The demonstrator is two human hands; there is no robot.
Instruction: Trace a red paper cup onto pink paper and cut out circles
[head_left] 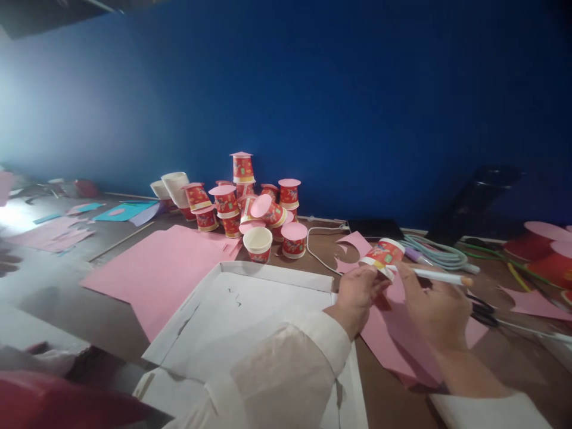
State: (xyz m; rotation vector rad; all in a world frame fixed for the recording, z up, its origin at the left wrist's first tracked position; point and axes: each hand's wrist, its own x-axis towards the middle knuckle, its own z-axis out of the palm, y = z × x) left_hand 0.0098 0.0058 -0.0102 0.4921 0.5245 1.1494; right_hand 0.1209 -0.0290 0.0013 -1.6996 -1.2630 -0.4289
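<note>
My left hand [360,295] pinches the lower rim of a red printed paper cup [385,254], which is tilted on its side. In my right hand [440,313] is a white pen [440,276], its left end close to the cup's rim. Whether the pen touches the cup, I cannot tell. Beneath both hands lies a sheet of pink paper [397,351] with cut edges. Black-handled scissors [482,311] rest just beyond my right hand, partly hidden by it.
Several red cups topped with pink paper discs [294,231] are stacked against the blue wall, near an open white cup [258,241]. A shallow white box [250,310] and large pink sheet [165,268] lie left. A coiled cable [440,253] sits behind my right hand.
</note>
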